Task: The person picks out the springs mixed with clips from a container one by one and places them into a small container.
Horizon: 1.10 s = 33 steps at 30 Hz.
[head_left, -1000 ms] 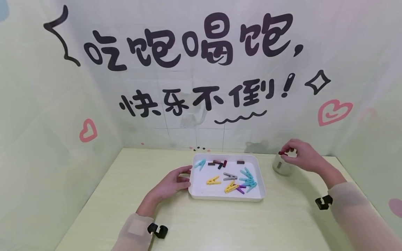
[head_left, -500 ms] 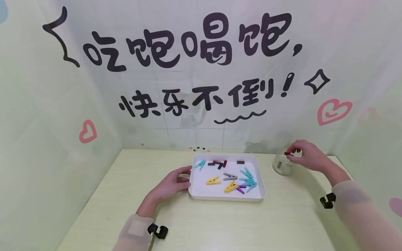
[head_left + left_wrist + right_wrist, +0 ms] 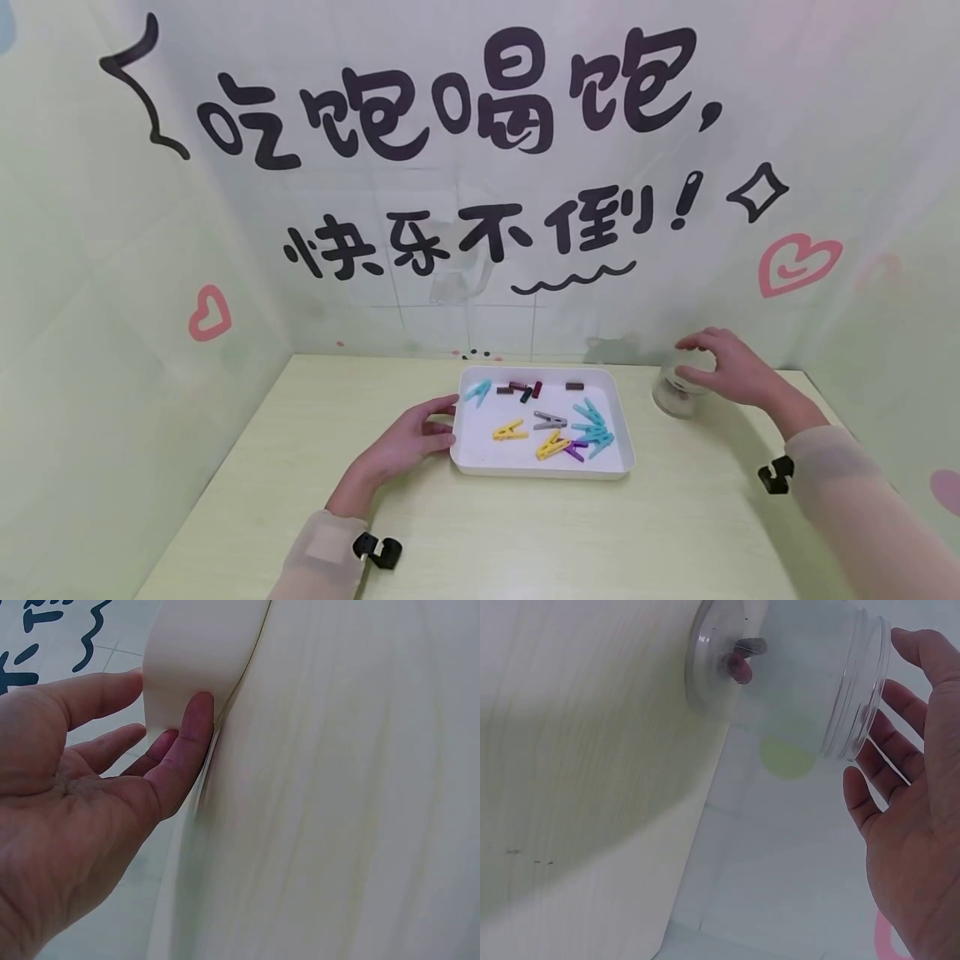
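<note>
My left hand (image 3: 411, 442) rests against the left side of a white tray (image 3: 540, 473), fingers fairly straight. In the left wrist view, its fingertips touch the tray's outer wall (image 3: 176, 694). Over at the right, my right hand (image 3: 723, 367) hovers at the mouth of a clear jar (image 3: 673, 398), fingers spread and holding nothing. The right wrist view shows the jar upright on the table, with a small dark red piece (image 3: 740, 669) and a dark grey piece (image 3: 751, 646) lying on its bottom.
Inside the tray lie turquoise clothespins (image 3: 590, 414), yellow clothespins (image 3: 510, 430), a grey clothespin (image 3: 551, 419) and a purple clothespin (image 3: 575, 451). Several small brown and red pieces (image 3: 537, 389) sit toward its back. A printed curtain (image 3: 450, 325) stands behind the table (image 3: 525, 542).
My right hand has let go of the small dark red piece, which now lies in the jar, and its fingers have spread. My left hand stays at the tray.
</note>
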{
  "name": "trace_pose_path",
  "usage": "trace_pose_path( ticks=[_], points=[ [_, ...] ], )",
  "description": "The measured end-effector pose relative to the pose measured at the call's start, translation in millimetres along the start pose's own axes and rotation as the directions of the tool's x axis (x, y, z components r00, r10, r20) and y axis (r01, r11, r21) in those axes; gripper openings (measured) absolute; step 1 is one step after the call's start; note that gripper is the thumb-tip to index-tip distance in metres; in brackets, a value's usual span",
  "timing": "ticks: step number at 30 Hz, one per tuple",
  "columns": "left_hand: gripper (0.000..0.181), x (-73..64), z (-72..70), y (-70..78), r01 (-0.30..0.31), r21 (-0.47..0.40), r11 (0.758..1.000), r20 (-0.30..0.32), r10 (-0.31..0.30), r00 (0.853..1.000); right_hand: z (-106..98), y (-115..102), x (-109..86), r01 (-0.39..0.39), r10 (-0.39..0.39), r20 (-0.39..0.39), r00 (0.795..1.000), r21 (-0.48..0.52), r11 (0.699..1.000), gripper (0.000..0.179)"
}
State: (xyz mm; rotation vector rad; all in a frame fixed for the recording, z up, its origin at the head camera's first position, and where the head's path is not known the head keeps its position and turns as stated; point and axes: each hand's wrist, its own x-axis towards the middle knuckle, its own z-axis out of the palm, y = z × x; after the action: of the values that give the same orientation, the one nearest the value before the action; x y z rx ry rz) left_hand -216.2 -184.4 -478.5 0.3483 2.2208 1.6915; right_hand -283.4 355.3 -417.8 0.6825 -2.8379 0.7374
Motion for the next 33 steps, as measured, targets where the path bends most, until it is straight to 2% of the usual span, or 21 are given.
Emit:
trace_pose_path(
  ticks=[11, 19, 25, 33],
  points=[
    [0.065, -0.7, -0.2, 0.3, -0.005, -0.003, 1.0, 0.001, 0.005, 1.0, 0, -12, 6.4, 0.008, -0.008, -0.003, 1.0, 0.0, 1.0, 0.044],
    [0.066, -0.6, -1.1, 0.1, -0.009, -0.013, 1.0, 0.005, 0.009, 1.0, 5, -28, 17.0, 0.031, -0.031, -0.006, 1.0, 0.011, 0.999, 0.041],
    [0.067, -0.7, -0.7, 0.6, -0.006, -0.014, 1.0, 0.008, 0.006, 1.0, 12, -45, 25.8, 0.071, -0.072, 0.005, 0.997, 0.034, 0.997, 0.037],
    [0.066, -3.0, -0.4, 2.7, -0.009, -0.01, 1.0, 0.005, 0.009, 1.0, 33, -59, 41.4, 0.057, -0.058, 0.066, 0.996, 0.026, 0.998, 0.038]
  ],
)
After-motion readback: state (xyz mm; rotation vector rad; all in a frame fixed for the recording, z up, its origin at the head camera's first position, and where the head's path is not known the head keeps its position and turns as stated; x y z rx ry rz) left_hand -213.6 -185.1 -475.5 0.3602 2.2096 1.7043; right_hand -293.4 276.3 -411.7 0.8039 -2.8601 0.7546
